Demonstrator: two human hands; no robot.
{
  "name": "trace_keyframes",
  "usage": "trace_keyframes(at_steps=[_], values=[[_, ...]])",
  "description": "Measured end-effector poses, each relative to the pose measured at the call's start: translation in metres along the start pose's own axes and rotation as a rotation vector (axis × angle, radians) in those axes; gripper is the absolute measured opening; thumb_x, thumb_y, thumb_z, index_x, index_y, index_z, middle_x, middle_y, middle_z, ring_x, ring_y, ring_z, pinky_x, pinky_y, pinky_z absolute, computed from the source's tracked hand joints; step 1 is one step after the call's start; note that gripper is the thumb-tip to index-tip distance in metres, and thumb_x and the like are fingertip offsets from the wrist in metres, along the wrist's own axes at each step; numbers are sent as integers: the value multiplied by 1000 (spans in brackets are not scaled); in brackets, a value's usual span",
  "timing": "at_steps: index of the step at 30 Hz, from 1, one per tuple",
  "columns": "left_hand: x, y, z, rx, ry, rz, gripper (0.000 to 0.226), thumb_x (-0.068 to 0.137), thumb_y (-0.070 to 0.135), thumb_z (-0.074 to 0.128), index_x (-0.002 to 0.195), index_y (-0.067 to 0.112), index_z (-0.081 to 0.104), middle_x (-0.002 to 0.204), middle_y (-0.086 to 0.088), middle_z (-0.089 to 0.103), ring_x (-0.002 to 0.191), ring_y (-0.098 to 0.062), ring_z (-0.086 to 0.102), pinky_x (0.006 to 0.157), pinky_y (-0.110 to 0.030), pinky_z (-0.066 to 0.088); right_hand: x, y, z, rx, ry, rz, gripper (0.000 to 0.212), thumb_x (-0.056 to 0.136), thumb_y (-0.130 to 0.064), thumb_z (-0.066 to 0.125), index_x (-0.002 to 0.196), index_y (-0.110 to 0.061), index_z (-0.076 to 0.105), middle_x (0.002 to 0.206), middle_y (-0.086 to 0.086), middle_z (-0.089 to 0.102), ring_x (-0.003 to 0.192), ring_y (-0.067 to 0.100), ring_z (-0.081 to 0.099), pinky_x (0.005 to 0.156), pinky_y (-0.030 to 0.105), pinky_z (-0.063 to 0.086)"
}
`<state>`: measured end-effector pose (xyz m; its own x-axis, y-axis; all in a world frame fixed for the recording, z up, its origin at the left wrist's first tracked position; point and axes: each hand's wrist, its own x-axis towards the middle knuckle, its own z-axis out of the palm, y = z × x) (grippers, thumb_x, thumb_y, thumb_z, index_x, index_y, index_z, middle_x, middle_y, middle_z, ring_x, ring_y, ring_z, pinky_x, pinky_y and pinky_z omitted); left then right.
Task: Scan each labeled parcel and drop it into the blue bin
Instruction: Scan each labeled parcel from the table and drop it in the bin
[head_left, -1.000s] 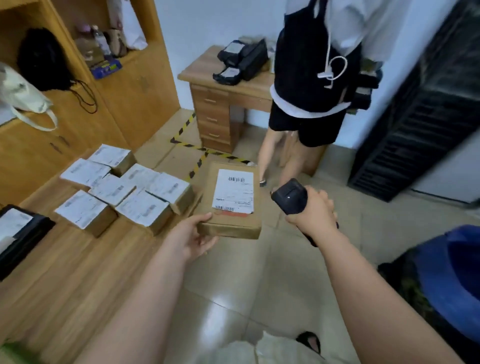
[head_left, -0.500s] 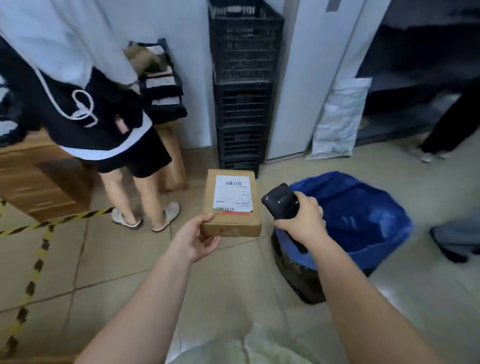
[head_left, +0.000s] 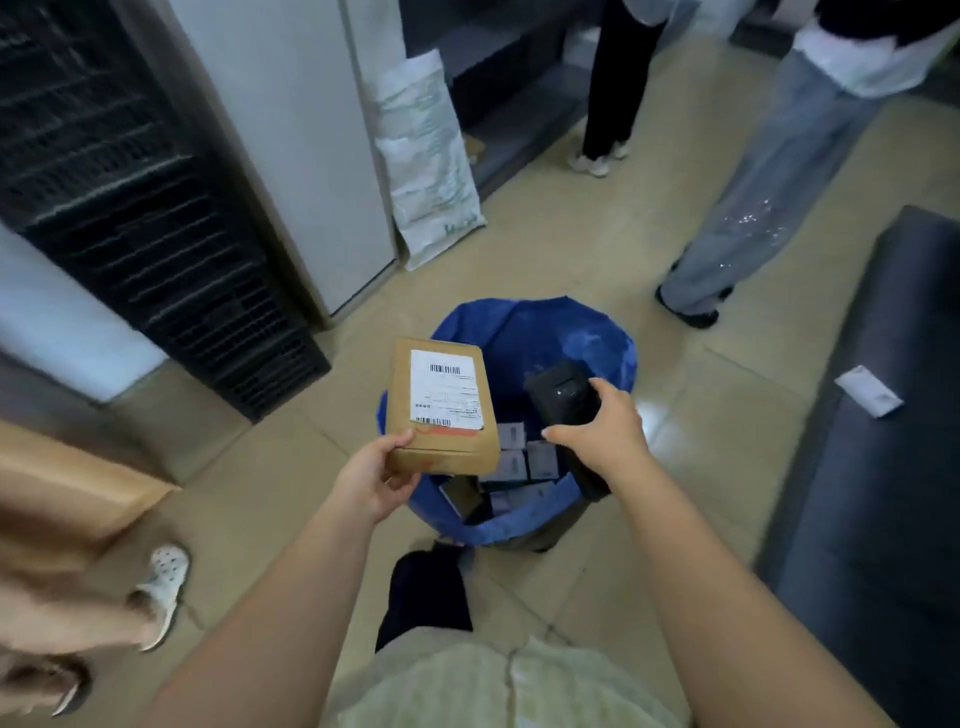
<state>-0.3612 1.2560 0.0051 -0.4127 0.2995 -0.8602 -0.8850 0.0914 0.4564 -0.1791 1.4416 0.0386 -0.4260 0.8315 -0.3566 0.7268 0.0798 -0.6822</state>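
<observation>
parcel (head_left: 441, 408): brown, label (head_left: 447, 387) facing up, held over the left rim of the blue bin (head_left: 519, 322), not in it yet
left hand (head_left: 376, 480): pinches the parcel's near edge, thumb on top, other fingers underneath (can't see those on my feed)
right hand (head_left: 602, 431): fingers curled round the black scanner (head_left: 563, 397), just right of the parcel, over the bin mouth
bin contents: a pile of small boxes (head_left: 524, 462) at the bottom
step, my guess: scan-then-drop, no clue if it's beeped
how I'd do it: aim the scanner at the barcode, keep the label flat, then slide the parcel further over the opening before releasing the thumb, so it doesn't clip the rim
</observation>
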Motion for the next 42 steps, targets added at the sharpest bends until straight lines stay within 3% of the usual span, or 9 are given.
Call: trace_keyframes(at_steps=[2, 9, 14, 22, 25, 32, 35, 42], values=[[29, 17, 28, 74, -20, -17, 26, 90, 8, 69, 112, 7, 56, 102, -13, 63, 97, -25, 63, 97, -37, 50, 29, -1, 6, 45, 31, 51, 84, 68, -31, 88, 141, -21, 46, 137, 7, 46, 128, 30, 46, 104, 46, 45], [150, 71, 86, 336, -50, -109, 10, 91, 5, 67, 99, 11, 63, 100, -6, 68, 91, -18, 64, 91, -34, 51, 130, -8, 55, 207, 69, 263, 74, 66, -29, 89, 131, -25, 53, 130, 2, 48, 120, 25, 53, 99, 44, 49], [255, 67, 109, 515, -93, -165, 51, 83, 6, 73, 131, 14, 59, 119, -7, 70, 110, -21, 64, 88, -32, 53, 195, 16, 113, 226, 86, 434, 71, 64, -29, 88, 127, -24, 55, 125, 3, 52, 117, 27, 53, 97, 47, 50], [401, 2, 103, 652, 46, -247, 48, 85, 1, 72, 128, 14, 56, 120, -6, 67, 101, -16, 66, 72, -23, 54, 269, 122, 224, 287, 99, 717, 93, 46, -47, 83, 131, -24, 54, 128, 2, 55, 117, 25, 56, 98, 44, 52], [446, -36, 96, 650, 102, -266, 51, 84, -2, 73, 127, 16, 53, 116, -5, 66, 94, -14, 66, 67, -20, 54, 294, 165, 261, 299, 115, 786, 87, 53, -40, 86, 132, -22, 54, 129, 3, 52, 117, 26, 55, 99, 43, 52], [560, -113, 77, 633, 101, -310, 58, 85, -2, 72, 134, 21, 51, 127, -5, 63, 114, -20, 63, 101, -34, 51, 349, 261, 339, 192, 94, 727, 78, 64, -25, 87, 134, -19, 53, 129, 7, 49, 119, 27, 53, 102, 42, 49], [610, -132, 68, 659, 91, -321, 65, 87, 1, 71, 143, 21, 45, 132, -6, 62, 117, -21, 62, 104, -38, 49, 372, 298, 367, 177, 66, 663, 79, 69, -20, 86, 139, -16, 49, 134, 10, 44, 124, 28, 49, 105, 36, 43], [664, -147, 62, 790, 42, -323, 82, 83, 13, 79, 152, 26, 35, 136, 1, 56, 123, -18, 54, 107, -40, 45, 411, 348, 399, 78, 17, 639, 84, 76, -22, 83, 147, -16, 39, 143, 11, 37, 134, 30, 39, 108, 37, 39]])
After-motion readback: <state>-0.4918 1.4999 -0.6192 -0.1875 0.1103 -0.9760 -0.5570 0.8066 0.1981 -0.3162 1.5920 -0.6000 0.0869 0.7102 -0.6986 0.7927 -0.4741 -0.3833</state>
